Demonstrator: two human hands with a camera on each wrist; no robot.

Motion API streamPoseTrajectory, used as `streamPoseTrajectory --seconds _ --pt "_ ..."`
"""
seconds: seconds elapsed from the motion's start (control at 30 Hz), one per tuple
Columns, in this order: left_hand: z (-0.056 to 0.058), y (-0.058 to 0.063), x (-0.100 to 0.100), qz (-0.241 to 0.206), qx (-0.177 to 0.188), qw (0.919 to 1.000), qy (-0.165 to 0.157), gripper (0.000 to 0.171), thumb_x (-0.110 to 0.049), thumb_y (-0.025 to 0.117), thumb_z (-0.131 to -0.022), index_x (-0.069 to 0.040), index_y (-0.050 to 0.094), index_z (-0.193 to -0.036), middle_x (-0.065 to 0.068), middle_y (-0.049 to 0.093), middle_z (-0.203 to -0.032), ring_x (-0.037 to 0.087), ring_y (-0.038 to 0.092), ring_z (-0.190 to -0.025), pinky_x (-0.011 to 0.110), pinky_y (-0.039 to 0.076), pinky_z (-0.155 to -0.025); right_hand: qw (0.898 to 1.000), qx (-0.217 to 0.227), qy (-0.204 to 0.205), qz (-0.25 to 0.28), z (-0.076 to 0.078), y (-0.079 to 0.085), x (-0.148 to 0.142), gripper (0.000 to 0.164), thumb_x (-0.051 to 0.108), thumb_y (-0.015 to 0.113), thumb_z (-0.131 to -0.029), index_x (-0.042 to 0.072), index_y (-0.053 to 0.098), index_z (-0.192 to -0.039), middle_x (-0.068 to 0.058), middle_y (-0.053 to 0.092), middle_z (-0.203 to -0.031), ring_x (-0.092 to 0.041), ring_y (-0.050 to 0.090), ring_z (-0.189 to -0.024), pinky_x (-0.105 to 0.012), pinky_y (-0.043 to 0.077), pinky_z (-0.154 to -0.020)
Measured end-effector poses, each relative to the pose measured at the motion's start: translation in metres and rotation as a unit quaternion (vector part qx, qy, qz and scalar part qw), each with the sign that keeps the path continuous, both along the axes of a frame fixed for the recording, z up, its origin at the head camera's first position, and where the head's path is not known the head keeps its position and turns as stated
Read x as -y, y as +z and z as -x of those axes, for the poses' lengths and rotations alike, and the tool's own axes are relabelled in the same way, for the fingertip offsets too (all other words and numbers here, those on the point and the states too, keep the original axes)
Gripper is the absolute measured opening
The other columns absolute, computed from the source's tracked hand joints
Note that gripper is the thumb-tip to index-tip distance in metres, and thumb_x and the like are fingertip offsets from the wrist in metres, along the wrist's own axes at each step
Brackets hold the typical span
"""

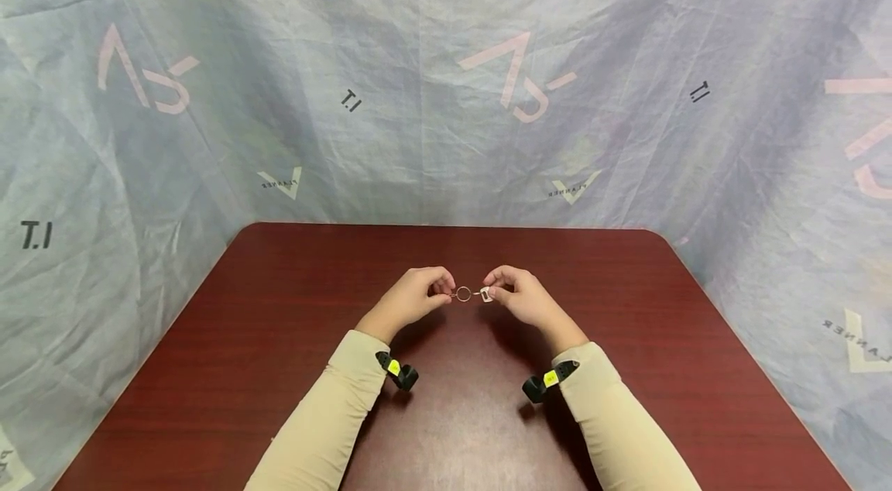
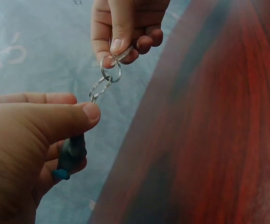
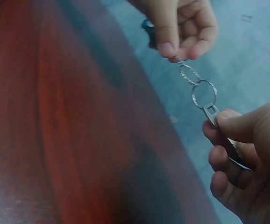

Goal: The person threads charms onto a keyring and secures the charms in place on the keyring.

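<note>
My left hand [image 1: 413, 294] pinches the chain end of a keychain between thumb and forefinger. From that grip hangs a dark teal charm [image 2: 73, 151], partly hidden behind the fingers. Two linked metal rings, the nearer one [image 2: 100, 88] by the left thumb, span the gap between the hands. The far ring [image 3: 204, 94] passes through the slot in the head of a flat silver key [image 3: 211, 112]. My right hand [image 1: 524, 296] pinches this key with thumb and fingers, which cover part of its blade. Both hands are raised over the table, fingertips facing each other.
Under the hands lies a dark red wood-grain table [image 1: 279, 367] with rounded far corners. A grey printed cloth [image 1: 418, 127] hangs behind it and along both sides. Black wrist straps with small cameras, the left camera [image 1: 404, 377] and the right camera [image 1: 535, 389], sit on the sleeves.
</note>
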State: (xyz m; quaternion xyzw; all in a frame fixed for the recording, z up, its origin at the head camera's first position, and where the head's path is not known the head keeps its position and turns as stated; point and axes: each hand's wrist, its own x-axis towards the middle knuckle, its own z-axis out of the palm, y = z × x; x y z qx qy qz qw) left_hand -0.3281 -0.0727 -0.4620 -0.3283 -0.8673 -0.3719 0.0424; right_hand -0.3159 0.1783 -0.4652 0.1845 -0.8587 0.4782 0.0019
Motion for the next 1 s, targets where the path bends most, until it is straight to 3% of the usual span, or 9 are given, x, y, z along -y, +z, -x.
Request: streamPoseTrajectory --seconds 0.17,0.4,0.67,1.0 --pt "0.008 -0.014 -0.002 0.027 0.003 0.9995 0.017 0.016 -0.005 0.08 -0.086 -0.01 0.068 -0.095 -0.004 0.066 -0.082 0.01 0.062 -0.079 0.029 0.053 -0.074 0.997 0.012 -0.066 -0.029 0.006 -0.015 0.006 0.006 0.006 0.069 -0.095 0.005 0.072 -0.1 -0.003 0.068 -0.084 -0.015 0.056 -0.07 -0.028 0.046 -0.063" --pt "0.015 -0.025 -0.003 0.064 0.012 0.997 0.042 0.014 -0.007 0.079 -0.088 -0.012 0.066 -0.093 -0.005 0.066 -0.084 0.01 0.062 -0.08 0.029 0.052 -0.074 0.99 0.024 -0.132 -0.052 0.008 -0.028 0.015 0.004 0.011 0.072 -0.094 0.008 0.075 -0.095 -0.002 0.069 -0.081 -0.015 0.055 -0.069 -0.03 0.044 -0.065" --pt "0.017 -0.029 -0.005 0.12 -0.007 0.9906 0.065 0.015 -0.007 0.078 -0.089 -0.016 0.065 -0.089 -0.005 0.067 -0.087 0.011 0.063 -0.083 0.031 0.052 -0.076 0.983 0.034 -0.158 -0.084 0.009 -0.027 0.022 0.006 0.015 0.07 -0.096 0.011 0.075 -0.094 0.001 0.069 -0.081 -0.016 0.057 -0.072 -0.033 0.045 -0.07" --pt "0.018 -0.035 -0.008 0.138 0.0 0.9889 0.054 0.01 -0.012 0.076 -0.09 -0.017 0.068 -0.087 -0.005 0.065 -0.09 0.012 0.061 -0.085 0.031 0.051 -0.079 0.967 0.027 -0.21 -0.139 0.012 -0.033 0.031 0.009 0.025 0.068 -0.097 0.019 0.073 -0.094 0.002 0.07 -0.087 -0.019 0.059 -0.075 -0.039 0.046 -0.071"
